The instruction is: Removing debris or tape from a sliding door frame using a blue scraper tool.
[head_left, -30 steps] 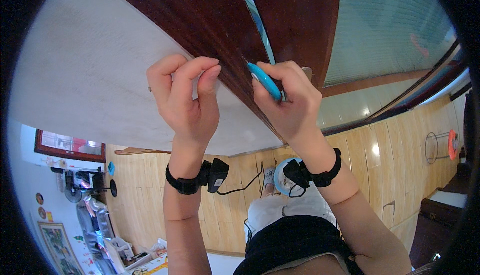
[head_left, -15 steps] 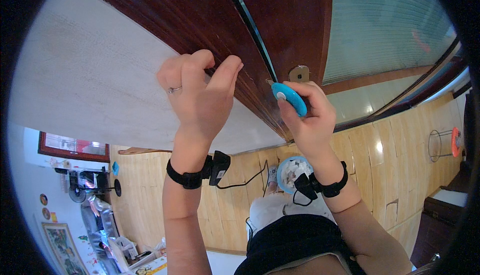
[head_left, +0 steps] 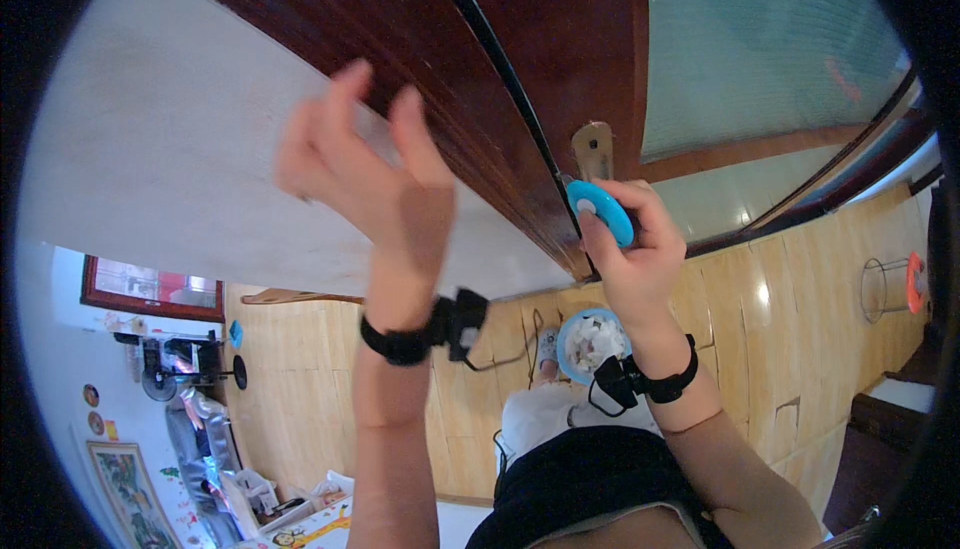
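A small blue oval box cutter (head_left: 601,211) with a white slider is gripped in my right hand (head_left: 640,249), the thumb on the slider. Its short blade points up at the dark gap (head_left: 520,99) between the brown door (head_left: 575,59) and the wooden door frame (head_left: 400,69). A metal plate (head_left: 593,149) on the door stands just above my right fingers. My left hand (head_left: 365,164), blurred by motion, hovers in front of the frame and the white wall (head_left: 190,139). Its fingers are apart and nothing shows in them.
Ribbed greenish glass (head_left: 770,49) fills the door's right part. Below me a light blue basin (head_left: 567,339) with white scraps stands on the wood-look floor (head_left: 750,369). A stool with a red top (head_left: 914,282) is at the right, a fan (head_left: 155,386) at the left.
My left hand has come off the door frame, moving left with its fingers spreading. My right hand has shifted slightly right and down with the box cutter. The pale strip in the gap has turned dark.
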`<action>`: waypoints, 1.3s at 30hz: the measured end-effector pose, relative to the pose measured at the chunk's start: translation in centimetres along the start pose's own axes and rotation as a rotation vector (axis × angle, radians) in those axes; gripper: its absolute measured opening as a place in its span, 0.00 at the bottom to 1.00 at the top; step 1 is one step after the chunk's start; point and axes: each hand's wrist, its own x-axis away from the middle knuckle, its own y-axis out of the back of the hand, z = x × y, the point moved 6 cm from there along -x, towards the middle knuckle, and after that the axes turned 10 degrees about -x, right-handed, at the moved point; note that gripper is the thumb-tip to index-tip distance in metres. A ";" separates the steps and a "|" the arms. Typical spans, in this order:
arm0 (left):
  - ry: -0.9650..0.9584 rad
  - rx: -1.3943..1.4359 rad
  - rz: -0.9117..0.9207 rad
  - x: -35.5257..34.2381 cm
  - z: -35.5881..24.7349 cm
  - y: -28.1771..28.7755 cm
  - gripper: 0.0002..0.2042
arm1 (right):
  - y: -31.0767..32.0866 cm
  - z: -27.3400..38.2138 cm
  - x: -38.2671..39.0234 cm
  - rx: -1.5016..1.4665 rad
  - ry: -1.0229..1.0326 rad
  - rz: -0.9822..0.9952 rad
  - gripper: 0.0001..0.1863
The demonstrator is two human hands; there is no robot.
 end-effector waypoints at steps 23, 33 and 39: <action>-0.065 -0.238 0.477 7.3 -2.8 -2.3 0.37 | 2.2 -0.7 1.0 0.047 -0.044 -0.020 0.10; -0.102 -0.319 0.367 4.8 -0.8 -1.1 0.32 | 1.7 0.5 0.9 0.057 -0.045 -0.011 0.10; 0.380 0.612 0.753 9.9 -0.7 2.2 0.17 | -0.3 0.7 1.3 -0.312 -0.312 0.085 0.11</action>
